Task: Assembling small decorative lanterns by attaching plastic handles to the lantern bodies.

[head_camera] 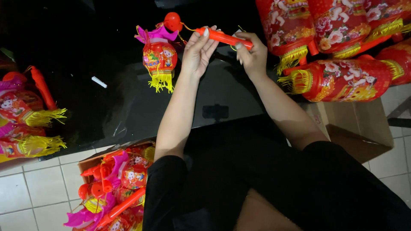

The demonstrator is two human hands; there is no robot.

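Note:
Both my hands hold a red-orange plastic stick (222, 37) over a black glossy table (107, 98). My left hand (198, 50) pinches the stick's left part. My right hand (251, 54) grips its right end. A thin yellow cord runs from the stick's left tip past a red ball (172, 20) to a small red toy lantern (159, 57) with a pink top and yellow fringe. The lantern hangs or rests just left of my left hand.
Large red lanterns (338, 79) with yellow fringe lie piled at the right on a cardboard box (364, 128). More small lanterns (25, 115) lie at the table's left edge. A box of toy lanterns (115, 188) stands on the tiled floor below. A small white scrap (99, 81) lies on the table.

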